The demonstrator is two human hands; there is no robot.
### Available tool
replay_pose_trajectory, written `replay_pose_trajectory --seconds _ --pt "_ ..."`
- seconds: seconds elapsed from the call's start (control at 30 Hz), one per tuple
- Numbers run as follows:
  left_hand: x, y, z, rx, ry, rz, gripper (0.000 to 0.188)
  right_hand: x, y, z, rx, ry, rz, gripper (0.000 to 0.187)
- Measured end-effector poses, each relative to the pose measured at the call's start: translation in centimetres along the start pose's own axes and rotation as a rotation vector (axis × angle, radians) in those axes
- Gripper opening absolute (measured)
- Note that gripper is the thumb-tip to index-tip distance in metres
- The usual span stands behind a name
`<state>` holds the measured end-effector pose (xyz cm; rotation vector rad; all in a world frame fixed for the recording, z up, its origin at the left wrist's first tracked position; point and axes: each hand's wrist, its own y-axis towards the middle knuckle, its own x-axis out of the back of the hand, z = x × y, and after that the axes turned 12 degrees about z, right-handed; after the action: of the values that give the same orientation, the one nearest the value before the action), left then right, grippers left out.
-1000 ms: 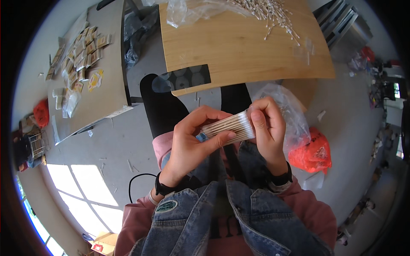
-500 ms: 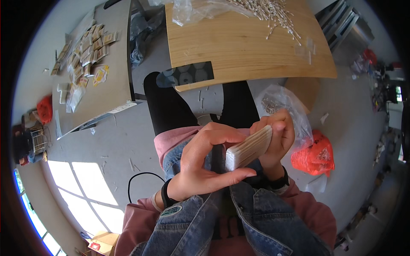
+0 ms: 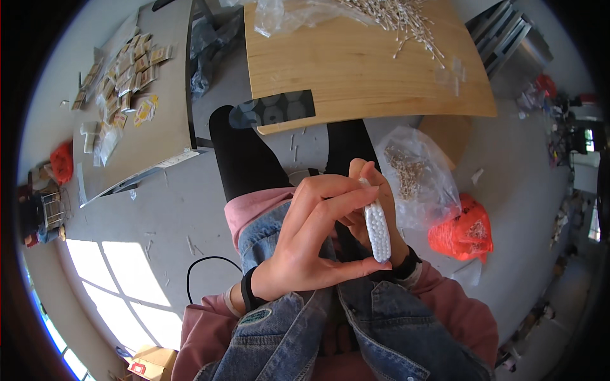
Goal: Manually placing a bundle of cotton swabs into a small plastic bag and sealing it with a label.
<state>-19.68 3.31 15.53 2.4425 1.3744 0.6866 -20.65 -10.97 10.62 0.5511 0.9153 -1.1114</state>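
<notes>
Between my two hands, above my lap, is a flat pack of cotton swabs [image 3: 377,233]. Its white cotton tips point up toward me in a narrow upright strip. My left hand [image 3: 314,232] pinches the two ends of the strip, the thumb at the near end and fingers at the far end. Behind the pack, my right hand [image 3: 395,232] closes around its other side; part of that hand is hidden by the pack and the left fingers.
Loose cotton swabs [image 3: 413,28] lie on the wooden table [image 3: 356,70] ahead. Packed swabs [image 3: 136,70] are heaped on the grey table [image 3: 162,108] at left. On the right stand a clear plastic bag [image 3: 426,203] with swabs inside and a red bag [image 3: 467,232]. Scattered sticks litter the floor.
The pack has turned, so its cotton-tip end now faces up instead of its flat side showing. My right hand has shifted left and moved behind the pack.
</notes>
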Motion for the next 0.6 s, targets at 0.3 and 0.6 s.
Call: replay_pose_trajectory --seconds 0.3,0.6 --pt "0.30 0.01 0.21 -0.004 0.002 -0.003 0.064 -0.25 0.14 -0.08 -0.013 -0.002 -0.031 0.034" --pt "0.35 0.09 0.32 0.004 0.021 -0.013 0.061 0.18 0.10 -0.18 0.006 0.034 -0.011 0.031"
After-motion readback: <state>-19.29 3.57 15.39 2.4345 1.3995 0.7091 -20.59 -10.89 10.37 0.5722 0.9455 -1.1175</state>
